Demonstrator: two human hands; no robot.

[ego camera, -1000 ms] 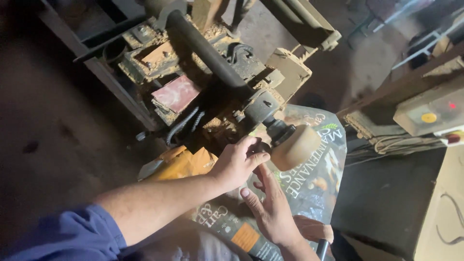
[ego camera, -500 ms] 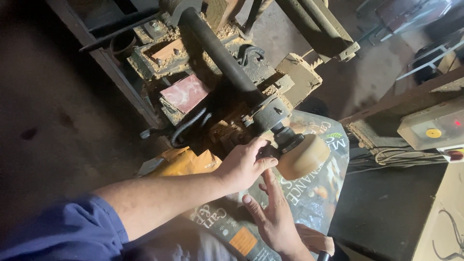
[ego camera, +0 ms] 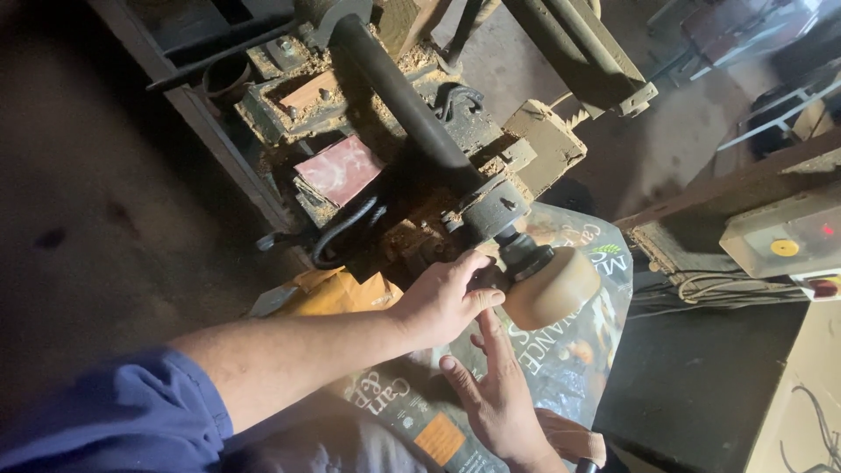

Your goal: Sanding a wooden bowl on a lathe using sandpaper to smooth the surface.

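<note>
Fingers (ego camera: 477,298) curled at chuck (ego camera: 523,255) — palm down

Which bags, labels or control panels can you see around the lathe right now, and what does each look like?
Printed plastic sack: spread under the round wooden piece and both hands, glossy grey-green with pale lettering and an orange patch.
Yellow-orange bag: crumpled, just behind the left hand.
Control box: far right, pale and boxy, with a round yellow button and a small red light.
Right hand: open, resting on the sack.
</note>
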